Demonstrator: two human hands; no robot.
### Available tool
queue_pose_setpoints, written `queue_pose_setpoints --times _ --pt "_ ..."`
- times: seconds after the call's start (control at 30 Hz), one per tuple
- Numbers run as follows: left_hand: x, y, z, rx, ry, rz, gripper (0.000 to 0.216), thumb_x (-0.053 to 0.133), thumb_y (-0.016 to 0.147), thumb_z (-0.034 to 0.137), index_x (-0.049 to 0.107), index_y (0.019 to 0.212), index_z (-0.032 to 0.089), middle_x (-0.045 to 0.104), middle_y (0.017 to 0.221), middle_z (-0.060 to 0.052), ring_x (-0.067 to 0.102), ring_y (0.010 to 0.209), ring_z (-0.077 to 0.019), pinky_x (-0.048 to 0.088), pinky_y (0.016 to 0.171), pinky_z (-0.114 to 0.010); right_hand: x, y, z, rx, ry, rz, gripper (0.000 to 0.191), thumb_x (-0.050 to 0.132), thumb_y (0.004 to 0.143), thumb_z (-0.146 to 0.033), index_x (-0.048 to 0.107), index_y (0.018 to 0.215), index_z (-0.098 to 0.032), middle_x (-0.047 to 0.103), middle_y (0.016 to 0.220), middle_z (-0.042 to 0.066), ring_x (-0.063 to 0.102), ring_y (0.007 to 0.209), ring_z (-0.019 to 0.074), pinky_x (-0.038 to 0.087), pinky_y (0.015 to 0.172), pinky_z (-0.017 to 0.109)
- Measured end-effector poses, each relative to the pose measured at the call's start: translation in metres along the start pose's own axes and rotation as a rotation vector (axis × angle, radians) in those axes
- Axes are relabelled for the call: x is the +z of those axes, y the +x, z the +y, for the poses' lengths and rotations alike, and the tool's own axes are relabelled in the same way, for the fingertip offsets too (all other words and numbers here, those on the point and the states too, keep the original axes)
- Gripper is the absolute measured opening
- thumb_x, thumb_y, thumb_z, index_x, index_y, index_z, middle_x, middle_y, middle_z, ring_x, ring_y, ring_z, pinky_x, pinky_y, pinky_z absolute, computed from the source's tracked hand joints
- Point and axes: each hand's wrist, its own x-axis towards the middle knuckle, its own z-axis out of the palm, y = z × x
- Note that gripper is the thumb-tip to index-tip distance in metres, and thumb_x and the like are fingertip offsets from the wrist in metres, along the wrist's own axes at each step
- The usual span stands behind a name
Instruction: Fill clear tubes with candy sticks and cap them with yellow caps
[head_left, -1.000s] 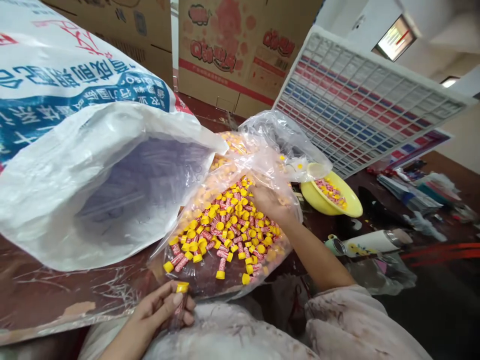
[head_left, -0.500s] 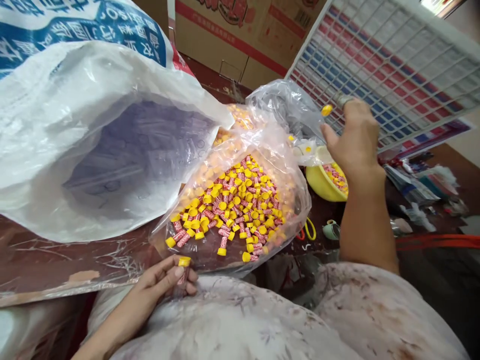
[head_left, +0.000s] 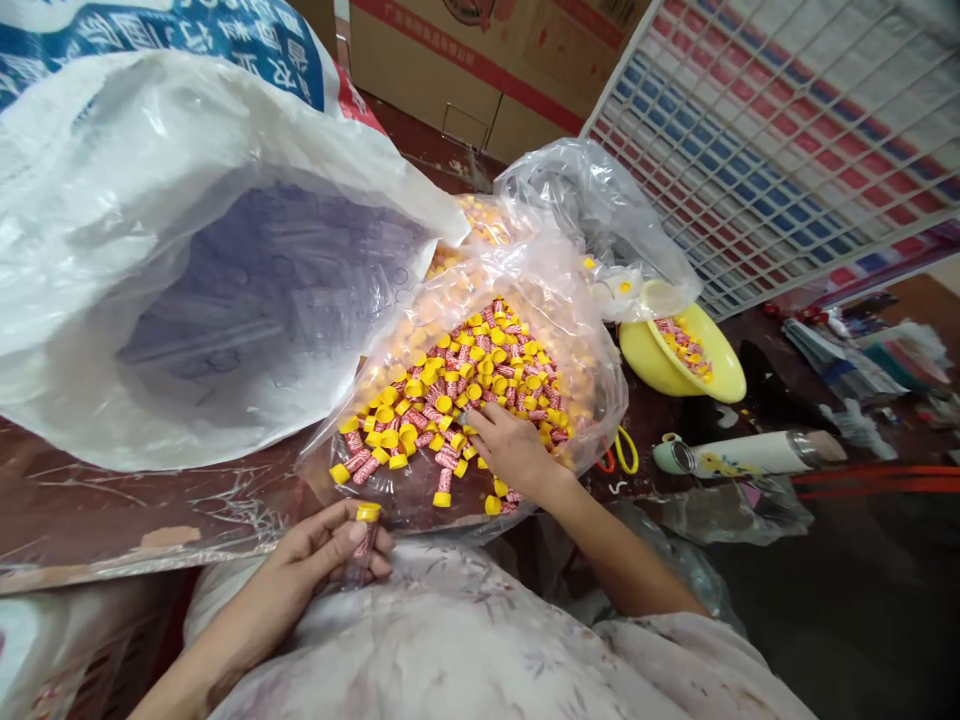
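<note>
Two hands share the work, and our left grip [head_left: 330, 550] is closed around a small clear tube [head_left: 364, 548], held near the lap just off the front edge of the surface [head_left: 244, 515]. Our right grip [head_left: 517, 450] dips into the heap of yellow-capped pieces [head_left: 442, 395] spread in the mouth of a clear plastic bag [head_left: 529, 262]; its fingertips touch the heap, but we cannot tell whether they pinch a piece.

To handle this well, we should hold the tube near upright and steady, squeezing only as much as stops it slipping, since thin plastic probably dents easily. With the right fingers, we do best to lift from the top of the heap and take pieces one by one; a sweeping scoop could roll loose ones over the bag's lip.

The tube is see-through, with a yellow cap at its upper end and something red and white inside; its lower part is largely covered by our fingers. The pieces in the heap are short cylinders, red-and-white patterned, lying every which way, their caps catching the light. More of them fill a yellow bowl [head_left: 643, 362] beyond the bag.
</note>
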Motion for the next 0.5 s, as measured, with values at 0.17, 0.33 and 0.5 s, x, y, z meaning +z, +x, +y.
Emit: queue_pose_setpoints --times 0.17,0.33,0.5 --pt "0.002 -0.002 0.002 0.009 0.011 0.018 0.034 0.069 0.087 0.049 0.071 0.094 0.016 0.074 0.096 -0.011 0.068 0.083 -0.0209 0.054 0.079 -0.028 0.001 -0.009 0.02 0.072 0.391 0.076 0.01 0.055 0.09 -0.011 0.058 0.088 -0.02 0.066 0.091 0.004 0.064 0.085 0.0192 0.051 0.077 0.029" --pt "0.001 -0.002 0.002 -0.018 -0.012 0.034 0.034 0.072 0.085 0.049 0.072 0.095 0.017 0.074 0.096 -0.009 0.069 0.084 -0.0209 0.056 0.08 -0.028 0.004 -0.019 0.023 0.123 0.943 0.069 0.01 0.054 0.095 -0.029 0.057 0.098 -0.021 0.069 0.093 0.001 0.071 0.082 0.0174 0.06 0.074 0.03" --pt "-0.008 0.005 -0.012 -0.044 -0.034 0.103 0.042 0.08 0.07 0.057 0.077 0.092 0.021 0.077 0.09 -0.009 0.073 0.08 -0.0283 0.06 0.082 -0.039 -0.035 -0.023 0.04 0.164 0.891 0.608 0.018 0.064 0.093 -0.037 0.063 0.105 -0.023 0.07 0.099 0.004 0.071 0.085 0.0211 0.062 0.079 0.037"
